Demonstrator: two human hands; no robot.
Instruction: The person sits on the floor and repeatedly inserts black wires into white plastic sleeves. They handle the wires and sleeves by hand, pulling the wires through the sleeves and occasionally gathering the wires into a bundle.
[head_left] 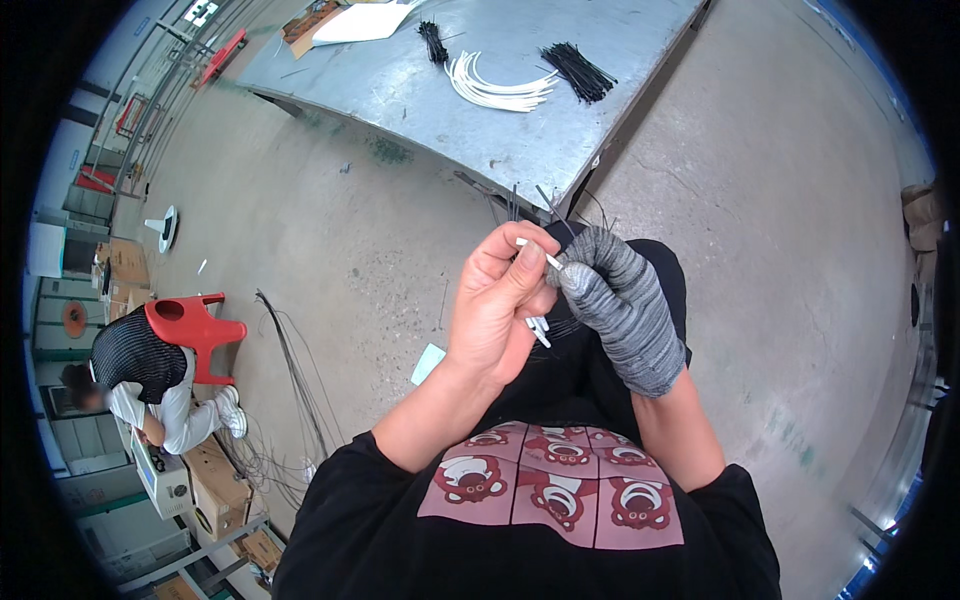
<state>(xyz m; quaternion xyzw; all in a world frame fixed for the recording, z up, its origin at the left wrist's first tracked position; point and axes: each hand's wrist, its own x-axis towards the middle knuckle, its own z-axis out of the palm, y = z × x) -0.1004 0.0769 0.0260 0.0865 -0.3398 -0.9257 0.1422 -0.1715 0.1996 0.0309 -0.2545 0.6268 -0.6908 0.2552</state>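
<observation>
My left hand (503,295) is bare and closed, pinching a short, thin white tube (538,254) between thumb and forefinger. Below those fingers more white tube ends (538,330) stick out from the palm. A grey knitted glove covers my right hand (622,305); its closed fingertips meet the tube's right end. Whether the glove also grips a thin strand there is hidden. Several thin black strands (515,203) rise beyond my fingers, near the table corner. Both hands are held above my lap.
Ahead, a metal table (400,85) bears a bundle of white tubes (497,88) and two bundles of black strands (578,72). Long dark wires (295,360) trail on the floor at left. Beyond them a person (135,360) leans beside a red stool (205,330) and cardboard boxes (215,485).
</observation>
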